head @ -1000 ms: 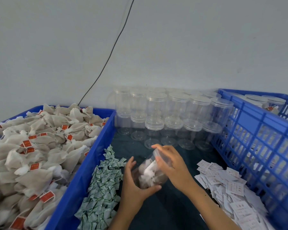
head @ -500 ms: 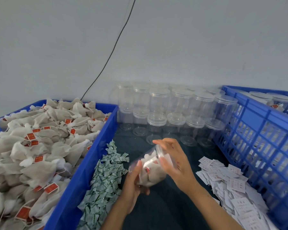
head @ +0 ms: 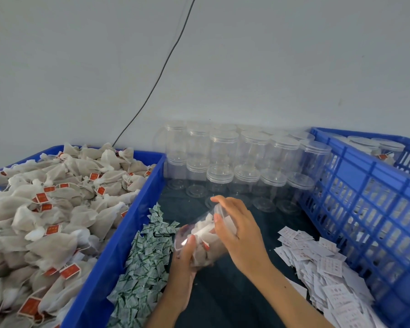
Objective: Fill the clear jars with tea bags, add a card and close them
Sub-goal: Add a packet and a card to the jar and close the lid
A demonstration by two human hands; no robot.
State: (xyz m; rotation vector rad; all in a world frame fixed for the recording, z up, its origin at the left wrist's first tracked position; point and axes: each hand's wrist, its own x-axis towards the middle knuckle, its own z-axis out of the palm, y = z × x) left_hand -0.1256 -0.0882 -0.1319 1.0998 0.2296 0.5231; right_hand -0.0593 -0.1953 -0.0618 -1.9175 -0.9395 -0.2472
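The jar (head: pixel 205 240) is clear plastic, tilted with its mouth up and to the right, and I see it held above the dark tabletop (head: pixel 223 294) between the pile of green packets (head: pixel 147 263) and the heap of white cards (head: pixel 317 268). I cannot make out its lid or rim properly, since my right hand (head: pixel 240 235) covers the mouth, and the glare on the wall blurs the lower end. My left hand (head: pixel 186 254) grips the jar's base from below, thumb up along the side; my right hand's fingers curl round the top. Inside I see pale tea bags (head: pixel 202 253) and a white slip. Empty lidded jars (head: pixel 244 162) stand stacked behind, between the blue tray (head: pixel 118 245) and the blue crate (head: pixel 365 197)
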